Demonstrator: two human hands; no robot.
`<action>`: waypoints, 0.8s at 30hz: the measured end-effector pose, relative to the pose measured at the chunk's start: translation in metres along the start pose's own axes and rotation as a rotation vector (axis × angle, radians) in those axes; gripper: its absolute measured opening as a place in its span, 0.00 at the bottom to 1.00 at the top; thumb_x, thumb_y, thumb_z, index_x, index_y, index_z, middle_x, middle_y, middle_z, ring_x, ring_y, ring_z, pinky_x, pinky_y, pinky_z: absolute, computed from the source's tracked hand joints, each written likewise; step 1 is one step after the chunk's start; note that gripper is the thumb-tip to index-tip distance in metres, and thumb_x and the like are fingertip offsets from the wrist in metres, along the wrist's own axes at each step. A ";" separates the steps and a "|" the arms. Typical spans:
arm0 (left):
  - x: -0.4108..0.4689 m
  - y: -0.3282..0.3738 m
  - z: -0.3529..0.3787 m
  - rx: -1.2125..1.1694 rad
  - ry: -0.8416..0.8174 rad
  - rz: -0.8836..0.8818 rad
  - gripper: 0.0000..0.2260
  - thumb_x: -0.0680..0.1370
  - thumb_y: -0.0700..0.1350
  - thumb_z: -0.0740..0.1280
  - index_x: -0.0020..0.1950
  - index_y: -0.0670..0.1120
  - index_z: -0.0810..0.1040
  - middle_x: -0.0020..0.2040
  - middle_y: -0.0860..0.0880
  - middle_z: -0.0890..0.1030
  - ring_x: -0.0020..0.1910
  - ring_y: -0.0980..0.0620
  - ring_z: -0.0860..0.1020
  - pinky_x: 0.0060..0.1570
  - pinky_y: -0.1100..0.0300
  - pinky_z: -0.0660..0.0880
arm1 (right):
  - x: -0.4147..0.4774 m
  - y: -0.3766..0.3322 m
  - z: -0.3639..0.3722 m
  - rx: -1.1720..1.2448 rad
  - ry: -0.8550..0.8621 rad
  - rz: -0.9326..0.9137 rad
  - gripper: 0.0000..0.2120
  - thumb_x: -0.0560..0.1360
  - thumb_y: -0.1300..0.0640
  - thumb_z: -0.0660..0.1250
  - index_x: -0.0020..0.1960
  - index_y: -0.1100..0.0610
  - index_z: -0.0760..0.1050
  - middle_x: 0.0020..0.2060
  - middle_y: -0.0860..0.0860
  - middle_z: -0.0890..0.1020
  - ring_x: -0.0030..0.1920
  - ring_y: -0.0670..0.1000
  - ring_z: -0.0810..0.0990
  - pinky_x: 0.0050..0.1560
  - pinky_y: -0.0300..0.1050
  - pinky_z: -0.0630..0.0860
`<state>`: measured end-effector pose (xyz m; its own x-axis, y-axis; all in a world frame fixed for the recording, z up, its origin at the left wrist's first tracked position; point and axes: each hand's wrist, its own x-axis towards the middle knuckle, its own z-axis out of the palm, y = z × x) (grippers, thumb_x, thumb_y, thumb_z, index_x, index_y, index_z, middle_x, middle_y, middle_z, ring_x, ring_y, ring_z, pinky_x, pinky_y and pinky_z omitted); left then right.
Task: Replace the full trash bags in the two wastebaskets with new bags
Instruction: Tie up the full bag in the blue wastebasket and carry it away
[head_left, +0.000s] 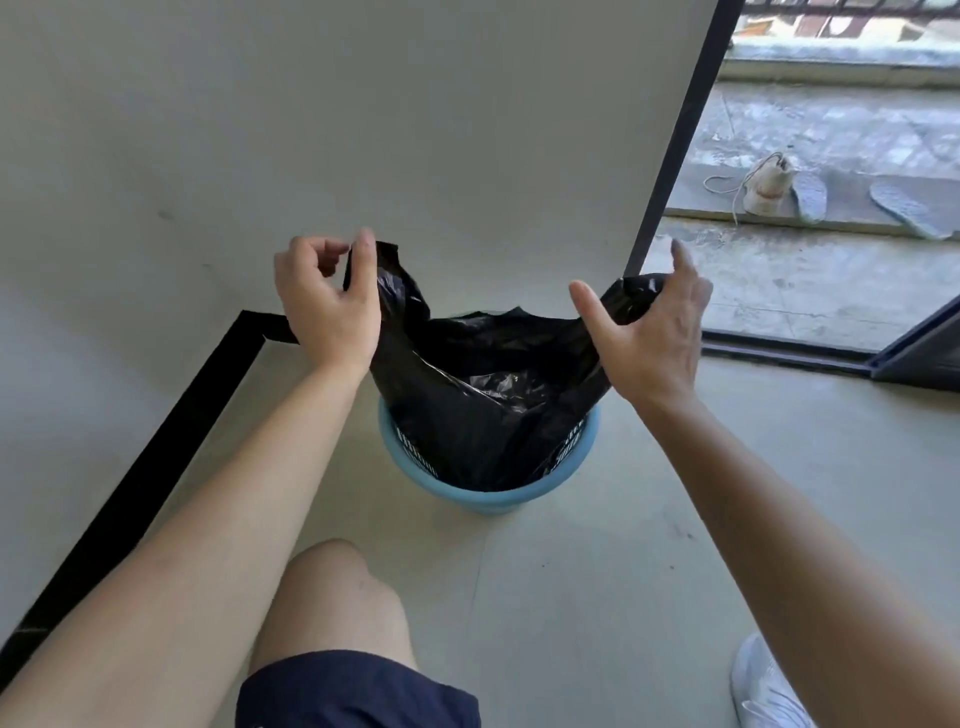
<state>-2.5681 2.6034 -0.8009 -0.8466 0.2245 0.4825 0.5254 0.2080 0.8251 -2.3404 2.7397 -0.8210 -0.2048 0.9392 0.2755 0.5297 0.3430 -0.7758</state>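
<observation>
A round light-blue wastebasket stands on the pale floor against the white wall. A black trash bag sits in it, its top pulled up well above the rim and stretched wide. My left hand pinches the bag's left handle between thumb and fingers. My right hand grips the right handle, thumb spread out toward the middle. The inside of the bag is dark and what it holds cannot be seen. Only this one basket is in view.
A black baseboard runs along the wall at left. At right a dark door frame opens onto a balcony with a white sneaker and insoles. My bare knee and white shoe are near the bottom.
</observation>
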 end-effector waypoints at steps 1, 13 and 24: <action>-0.007 -0.005 -0.002 -0.011 -0.046 -0.052 0.28 0.74 0.62 0.68 0.60 0.40 0.74 0.56 0.47 0.74 0.57 0.48 0.73 0.59 0.65 0.68 | -0.008 0.007 0.005 0.022 0.004 0.076 0.56 0.67 0.29 0.70 0.80 0.53 0.45 0.70 0.55 0.62 0.71 0.52 0.64 0.70 0.48 0.63; -0.043 -0.070 0.034 -0.002 -0.482 -0.260 0.62 0.54 0.67 0.81 0.79 0.54 0.50 0.77 0.49 0.62 0.76 0.52 0.62 0.75 0.48 0.61 | -0.055 0.080 0.070 -0.073 -0.387 0.384 0.69 0.59 0.18 0.62 0.80 0.56 0.34 0.80 0.52 0.38 0.79 0.52 0.35 0.78 0.52 0.36; -0.024 -0.047 0.067 -0.050 -0.658 -0.399 0.13 0.67 0.49 0.81 0.46 0.45 0.83 0.44 0.49 0.83 0.43 0.54 0.80 0.42 0.63 0.74 | -0.005 0.054 0.100 0.181 -0.412 0.235 0.27 0.59 0.32 0.77 0.50 0.49 0.83 0.39 0.44 0.86 0.45 0.47 0.84 0.49 0.48 0.82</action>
<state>-2.5664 2.6517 -0.8705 -0.7378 0.6651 -0.1153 0.1734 0.3519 0.9198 -2.3929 2.7524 -0.9208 -0.4241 0.8952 -0.1368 0.4571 0.0812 -0.8857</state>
